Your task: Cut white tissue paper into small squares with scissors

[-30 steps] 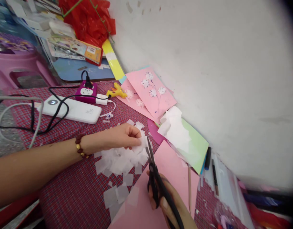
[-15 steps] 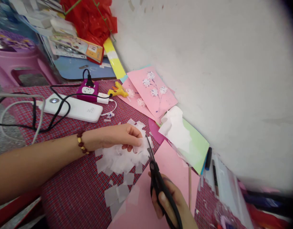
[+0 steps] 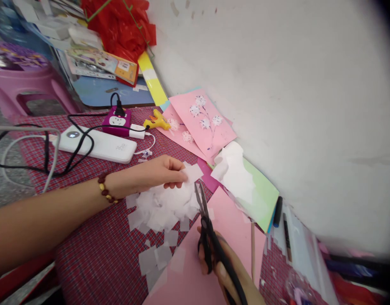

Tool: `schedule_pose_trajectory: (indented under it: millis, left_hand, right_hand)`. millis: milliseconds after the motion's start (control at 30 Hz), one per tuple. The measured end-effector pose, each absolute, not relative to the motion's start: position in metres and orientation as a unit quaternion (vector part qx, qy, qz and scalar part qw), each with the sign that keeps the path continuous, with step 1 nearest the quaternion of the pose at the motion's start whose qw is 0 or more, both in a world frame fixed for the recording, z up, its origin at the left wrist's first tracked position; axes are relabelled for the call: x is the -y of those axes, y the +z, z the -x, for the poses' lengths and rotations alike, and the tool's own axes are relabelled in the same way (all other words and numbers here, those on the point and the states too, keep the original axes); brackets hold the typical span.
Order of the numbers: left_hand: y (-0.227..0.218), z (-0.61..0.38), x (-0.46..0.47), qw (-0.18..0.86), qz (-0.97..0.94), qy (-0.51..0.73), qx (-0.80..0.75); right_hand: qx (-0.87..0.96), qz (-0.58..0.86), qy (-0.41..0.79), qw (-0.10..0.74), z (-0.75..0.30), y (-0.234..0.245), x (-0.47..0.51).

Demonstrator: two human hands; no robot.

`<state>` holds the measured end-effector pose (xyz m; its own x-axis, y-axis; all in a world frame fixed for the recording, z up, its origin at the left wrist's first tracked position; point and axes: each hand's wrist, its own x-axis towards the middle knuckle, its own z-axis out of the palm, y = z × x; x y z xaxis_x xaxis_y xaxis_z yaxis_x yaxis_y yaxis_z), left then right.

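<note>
My left hand pinches a small white tissue square above a heap of cut white tissue pieces on the red checked tablecloth. A beaded bracelet sits on that wrist. My right hand grips black scissors, blades slightly apart and pointing up at the held square, just below it. A pink paper sheet lies under the scissors. A few loose tissue squares lie nearer me.
A white power bank with black and white cables lies at the left. A purple plug adapter and yellow glue gun sit behind. Pink flower cards, green paper and pens lean along the white wall. A pink stool stands far left.
My left hand lifted the tissue square up and away from the scissor blades. The scissors stayed near the pile and their blades parted slightly.
</note>
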<state>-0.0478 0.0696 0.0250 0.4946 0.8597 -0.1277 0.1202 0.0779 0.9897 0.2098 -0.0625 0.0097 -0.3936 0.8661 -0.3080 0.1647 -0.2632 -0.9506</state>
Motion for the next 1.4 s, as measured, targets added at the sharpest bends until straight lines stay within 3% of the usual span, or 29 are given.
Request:
schedule_pose_trajectory:
  millis: [333, 567, 767, 900, 1033, 1233, 1400]
  left_hand:
    - [0.009, 0.041, -0.066, 0.596, -0.656, 0.227, -0.402]
    - [0.006, 0.038, -0.064, 0.614, -0.645, 0.201, -0.408]
    - [0.008, 0.039, -0.063, 0.597, -0.659, 0.199, -0.412]
    - [0.012, 0.043, -0.065, 0.592, -0.668, 0.204, -0.401]
    - [0.019, 0.05, -0.072, 0.574, -0.666, 0.236, -0.414]
    - [0.034, 0.061, -0.08, 0.461, -0.646, 0.34, -0.504]
    - [0.033, 0.063, -0.081, 0.483, -0.599, 0.416, -0.485]
  right_hand:
    - [0.557, 0.502, 0.61, 0.257, -0.203, 0.006, 0.059]
    - [0.53, 0.547, 0.564, 0.319, -0.2, -0.01, 0.066]
    - [0.516, 0.567, 0.597, 0.236, -0.205, -0.007, 0.065]
    - [0.56, 0.54, 0.579, 0.244, -0.207, 0.007, 0.061]
    - [0.571, 0.457, 0.618, 0.288, -0.216, 0.004, 0.065]
    - [0.365, 0.397, 0.769, 0.343, -0.225, 0.002, 0.076]
    - [0.306, 0.38, 0.779, 0.392, -0.204, 0.006, 0.075]
